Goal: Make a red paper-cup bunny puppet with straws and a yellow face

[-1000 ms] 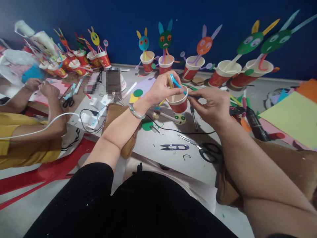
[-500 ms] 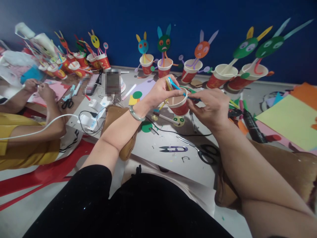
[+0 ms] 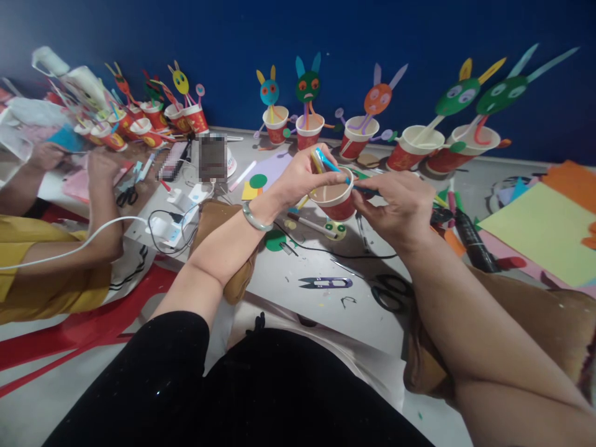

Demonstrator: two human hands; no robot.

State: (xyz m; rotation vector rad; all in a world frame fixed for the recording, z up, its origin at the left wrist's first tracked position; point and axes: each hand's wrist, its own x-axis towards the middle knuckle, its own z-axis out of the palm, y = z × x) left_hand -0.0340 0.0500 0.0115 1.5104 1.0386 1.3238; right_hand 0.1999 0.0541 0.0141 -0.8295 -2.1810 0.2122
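Note:
A red and white paper cup [image 3: 339, 208] is held tilted over the table between my hands. My left hand [image 3: 305, 174], a bracelet at its wrist, is closed around a bent blue strip [image 3: 327, 160], with a yellow strip beside it; the thumb reaches over the cup's mouth. My right hand [image 3: 400, 202] pinches the cup's right side near the rim, where the blue strip also reaches; what else its fingers hold is hidden. Below the cup lie a pale round cutout with green eyes [image 3: 338, 231], a marker [image 3: 313, 223] and a green paper disc [image 3: 275, 240].
Purple thread snips [image 3: 326, 283] and black-handled scissors [image 3: 391, 292] lie in front. Finished cup figures, one an orange-headed figure [image 3: 378, 99], line the blue wall. Coloured paper [image 3: 535, 233] is at right, a power strip [image 3: 179, 217] at left. A co-worker's hands [image 3: 100, 171] work beyond it.
My hands stay on the cup and strip, with only a slight shift. At the left, the co-worker's hands have moved apart. The whole view has dipped slightly at the wall.

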